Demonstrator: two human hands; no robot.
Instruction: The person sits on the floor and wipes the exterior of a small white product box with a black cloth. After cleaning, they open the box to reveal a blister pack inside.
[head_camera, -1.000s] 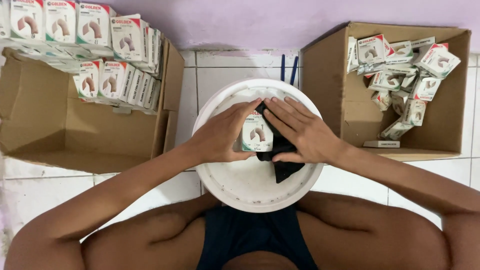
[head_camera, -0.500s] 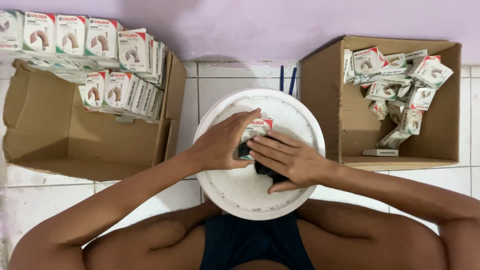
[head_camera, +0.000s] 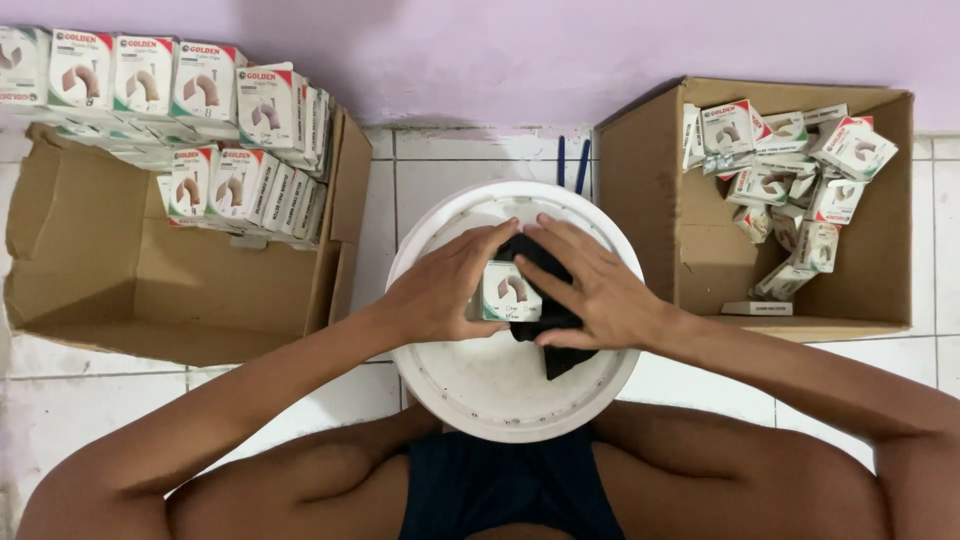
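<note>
i see a smooth white plastic lid (head_camera: 500, 390), faintly glossy; a small printed card box (head_camera: 508, 291) with a slight sheen; a matt black cloth (head_camera: 560, 355); two rough brown corrugated cartons (head_camera: 120, 290); glazed white floor tiles (head_camera: 420, 180).

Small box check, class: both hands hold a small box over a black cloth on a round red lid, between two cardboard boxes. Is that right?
Not quite: the lid is white, not red, as the head view shows. Both the left hand and right hand do hold the small box over the black cloth.
</note>
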